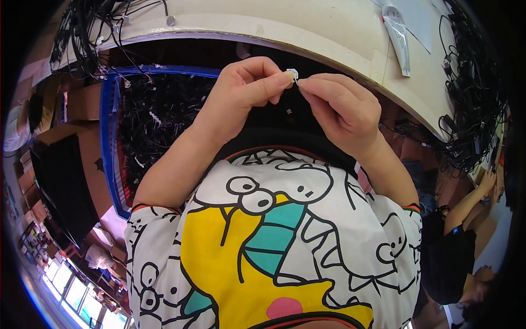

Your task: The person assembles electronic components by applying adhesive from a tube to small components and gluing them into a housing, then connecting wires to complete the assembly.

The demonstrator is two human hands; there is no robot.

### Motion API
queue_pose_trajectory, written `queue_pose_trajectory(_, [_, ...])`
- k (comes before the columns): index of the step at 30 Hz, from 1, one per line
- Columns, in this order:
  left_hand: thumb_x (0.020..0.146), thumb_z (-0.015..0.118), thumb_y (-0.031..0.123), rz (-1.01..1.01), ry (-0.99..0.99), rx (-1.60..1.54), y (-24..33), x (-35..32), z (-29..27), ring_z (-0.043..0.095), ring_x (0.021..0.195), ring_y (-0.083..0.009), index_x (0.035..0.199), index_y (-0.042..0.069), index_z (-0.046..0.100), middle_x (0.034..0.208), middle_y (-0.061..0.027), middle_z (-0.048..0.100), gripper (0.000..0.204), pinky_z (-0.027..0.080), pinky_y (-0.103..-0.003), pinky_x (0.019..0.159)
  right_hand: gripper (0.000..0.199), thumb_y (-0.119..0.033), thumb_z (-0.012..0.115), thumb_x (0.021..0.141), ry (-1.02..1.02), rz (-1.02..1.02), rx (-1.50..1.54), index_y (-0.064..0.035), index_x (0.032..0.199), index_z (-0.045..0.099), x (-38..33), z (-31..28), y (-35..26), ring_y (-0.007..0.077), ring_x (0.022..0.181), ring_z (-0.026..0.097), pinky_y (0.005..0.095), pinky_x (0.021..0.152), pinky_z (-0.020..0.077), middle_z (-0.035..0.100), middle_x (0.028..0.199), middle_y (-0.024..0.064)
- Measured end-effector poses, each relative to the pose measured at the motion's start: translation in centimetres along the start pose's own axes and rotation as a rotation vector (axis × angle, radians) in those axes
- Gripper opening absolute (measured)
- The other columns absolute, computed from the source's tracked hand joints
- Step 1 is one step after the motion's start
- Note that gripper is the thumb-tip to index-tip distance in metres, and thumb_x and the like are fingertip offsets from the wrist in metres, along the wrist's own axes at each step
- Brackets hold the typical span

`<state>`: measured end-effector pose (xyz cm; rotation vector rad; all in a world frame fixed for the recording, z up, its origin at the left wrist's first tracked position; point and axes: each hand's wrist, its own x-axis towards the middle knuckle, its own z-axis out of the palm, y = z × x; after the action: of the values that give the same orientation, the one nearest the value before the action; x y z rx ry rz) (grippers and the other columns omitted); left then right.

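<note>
The head view looks steeply down the person's own front. Both forearms rise from the short sleeves of a white T-shirt [285, 236] printed with black-outlined cartoon figures, a yellow shape and teal patches.

The left hand [244, 90] is curled, its thumb and forefinger pinched together on a small white piece [292, 73], which sits at the fingertips just below the curved edge of a pale worktable [307, 30]. The right hand [339, 109] meets it from the other side: its forefinger and thumb tips are closed against the same white piece, with the other fingers folded into the palm. The two hands touch at the fingertips, and the piece is held between them, clear of the table. Its shape is too small to make out further.

Below and to the left of the hands stands a blue crate [112, 131] filled with a tangle of black cables [159, 115]. More black cables [87, 27] are heaped on the table's upper left corner, and another mass of black cables [471, 93] hangs at the right side. A white printed packet [399, 33] lies on the table's upper right part, near a sheet of paper.

At the lower right another person in a dark top [452, 257] is partly in view, one arm raised towards the table's far end. Brown cardboard boxes [82, 104] stand at the left.
</note>
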<state>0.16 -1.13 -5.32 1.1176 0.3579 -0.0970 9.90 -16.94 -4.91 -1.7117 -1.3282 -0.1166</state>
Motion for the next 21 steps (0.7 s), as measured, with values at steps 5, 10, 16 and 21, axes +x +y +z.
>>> queue_pose_trajectory(5, [0.079,0.060,0.018,-0.054,-0.020,-0.077,0.2,-0.1,0.0,0.040,0.057,-0.0027,0.076,0.004,0.057,0.067,0.0019,0.052,0.015,0.028,-0.016,0.049,0.018,0.002,0.064,0.067,-0.028,-0.021,-0.037,-0.0048,0.083,0.062,-0.1,0.1,0.0,0.0205,0.064,0.059,0.0263,0.054,0.0483,0.061,0.075,0.0071])
queue_pose_trajectory(10, [0.078,0.062,0.020,-0.002,-0.023,-0.024,0.9,-0.6,0.1,0.041,0.057,-0.0017,0.075,0.004,0.059,0.066,0.0024,0.052,0.016,0.027,-0.015,0.049,0.015,-0.001,0.063,0.070,-0.061,0.140,0.110,-0.0039,0.085,0.061,0.6,0.0,-0.7,0.0203,0.065,0.059,0.0255,0.056,0.0474,0.061,0.075,0.0081])
queue_pose_trajectory(16, [0.076,0.063,0.015,0.130,-0.037,0.043,1.4,-0.3,0.1,0.048,0.068,-0.0047,0.082,0.003,0.057,0.074,0.0006,0.053,0.015,0.038,-0.016,0.061,0.011,-0.006,0.057,0.079,-0.200,0.397,0.337,-0.0008,0.088,0.059,1.6,-0.1,-0.7,0.0153,0.069,0.060,0.0227,0.062,0.0470,0.061,0.079,0.0077])
queue_pose_trajectory(21, [0.057,0.077,0.005,0.345,-0.065,0.271,-3.8,0.5,0.2,0.048,0.102,-0.0153,0.119,0.004,0.035,0.109,-0.0078,0.047,0.075,0.040,-0.027,0.088,0.014,-0.013,0.052,0.085,-0.024,0.883,1.092,0.0004,0.091,0.054,2.1,0.5,-0.4,0.0112,0.074,0.058,0.0223,0.068,0.0485,0.060,0.083,0.0064])
